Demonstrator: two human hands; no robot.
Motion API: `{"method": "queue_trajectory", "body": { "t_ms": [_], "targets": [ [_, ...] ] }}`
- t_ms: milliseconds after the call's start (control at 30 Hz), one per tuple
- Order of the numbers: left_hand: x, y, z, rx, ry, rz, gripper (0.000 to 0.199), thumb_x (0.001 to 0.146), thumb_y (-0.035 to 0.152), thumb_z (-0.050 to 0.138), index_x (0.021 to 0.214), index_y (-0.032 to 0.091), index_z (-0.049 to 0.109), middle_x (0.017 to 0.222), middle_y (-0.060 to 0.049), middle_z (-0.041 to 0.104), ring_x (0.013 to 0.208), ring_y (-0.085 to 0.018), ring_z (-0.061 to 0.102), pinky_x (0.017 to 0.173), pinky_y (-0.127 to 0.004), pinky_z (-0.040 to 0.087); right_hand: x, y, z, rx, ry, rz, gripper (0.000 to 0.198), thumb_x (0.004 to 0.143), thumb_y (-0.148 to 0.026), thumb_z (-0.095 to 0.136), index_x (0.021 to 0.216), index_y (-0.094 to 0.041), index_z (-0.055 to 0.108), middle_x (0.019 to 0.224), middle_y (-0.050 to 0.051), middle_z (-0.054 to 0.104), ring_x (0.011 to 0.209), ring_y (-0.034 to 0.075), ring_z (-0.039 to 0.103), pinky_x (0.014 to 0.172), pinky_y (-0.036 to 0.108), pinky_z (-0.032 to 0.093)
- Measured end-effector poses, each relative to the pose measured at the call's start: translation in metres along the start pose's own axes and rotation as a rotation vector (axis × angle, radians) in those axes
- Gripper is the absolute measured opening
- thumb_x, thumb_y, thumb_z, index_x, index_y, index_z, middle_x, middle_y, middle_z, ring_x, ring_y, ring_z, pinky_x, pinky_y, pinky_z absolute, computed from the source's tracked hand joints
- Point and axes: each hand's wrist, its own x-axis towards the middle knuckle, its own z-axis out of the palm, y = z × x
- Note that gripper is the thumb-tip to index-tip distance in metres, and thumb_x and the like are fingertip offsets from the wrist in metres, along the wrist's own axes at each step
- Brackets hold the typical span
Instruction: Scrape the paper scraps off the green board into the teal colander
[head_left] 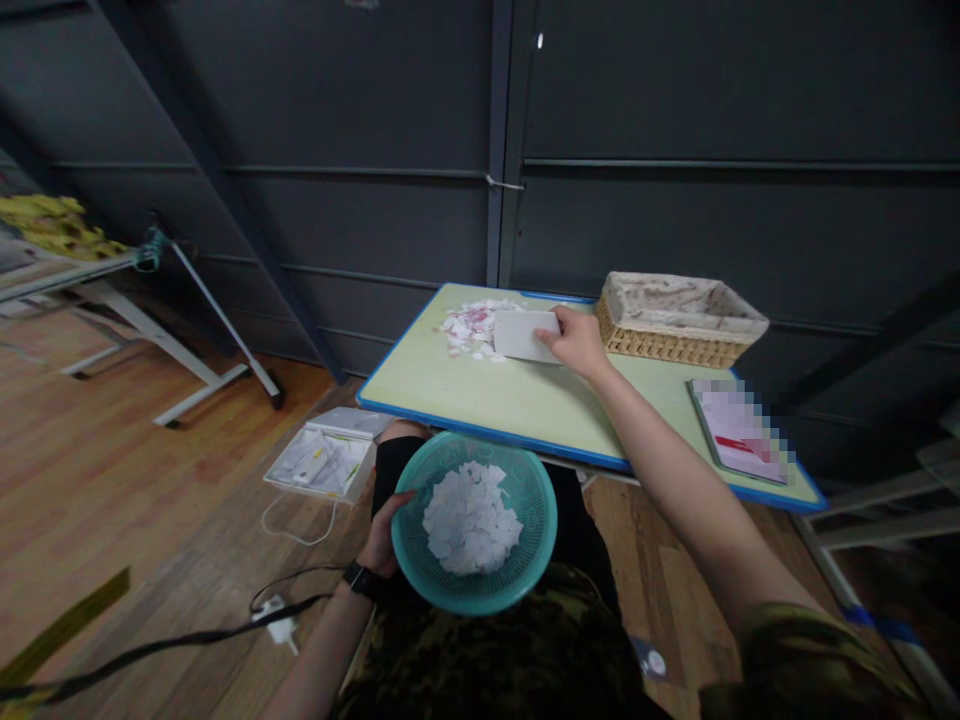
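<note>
My left hand [384,530] grips the left rim of a round teal plastic colander [536,490], which rests on my lap at the table's front edge. A heap of torn white paper pieces [472,520] fills its middle. Over the yellow-green tabletop [480,390], my right hand [576,342] is closed on the right end of a flat white rectangular card [521,335]. The card's left end meets a scattered pile of white and pinkish paper scraps [472,322]. Part of that pile is hidden behind the card.
A lined wicker basket [675,345] stands at the table's back right, with a tablet-like device [739,430] in front of it. An open white box [322,460] lies on the floor at left, near a cable and a white plug [277,622]. Dark panels rise behind the table.
</note>
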Motion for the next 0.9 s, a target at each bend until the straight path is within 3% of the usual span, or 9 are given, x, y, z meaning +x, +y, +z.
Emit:
{"method": "queue_trajectory", "body": {
  "t_ms": [267, 533, 900],
  "targets": [
    [-0.001, 0.000, 0.001, -0.007, -0.008, -0.007, 0.013, 0.065, 0.027, 0.074, 0.073, 0.017, 0.073, 0.074, -0.007, 0.080, 0.084, -0.033, 0.074, 0.076, -0.042, 0.056, 0.006, 0.010, -0.002, 0.059, 0.036, 0.061, 0.021, 0.071, -0.035, 0.061, 0.077, -0.017, 0.068, 0.072, 0.004, 0.066, 0.067, 0.021, 0.053, 0.066, 0.032, 0.041],
    [0.001, -0.001, -0.001, 0.007, -0.004, 0.027, 0.014, 0.065, 0.027, 0.074, 0.071, 0.015, 0.074, 0.074, -0.008, 0.079, 0.085, -0.033, 0.074, 0.077, -0.042, 0.056, 0.008, 0.017, -0.003, 0.176, 0.004, 0.069, 0.028, 0.069, -0.037, 0.062, 0.084, -0.014, 0.069, 0.075, 0.006, 0.068, 0.067, 0.020, 0.056, 0.065, 0.033, 0.042],
    [-0.001, -0.001, 0.000, -0.018, 0.017, 0.007, 0.015, 0.067, 0.024, 0.073, 0.078, 0.014, 0.074, 0.076, -0.009, 0.079, 0.082, -0.032, 0.075, 0.075, -0.042, 0.057, 0.009, 0.018, -0.008, 0.078, 0.005, 0.039, 0.022, 0.068, -0.035, 0.062, 0.077, -0.016, 0.068, 0.071, 0.005, 0.066, 0.065, 0.020, 0.055, 0.063, 0.031, 0.040]
  ]
}}
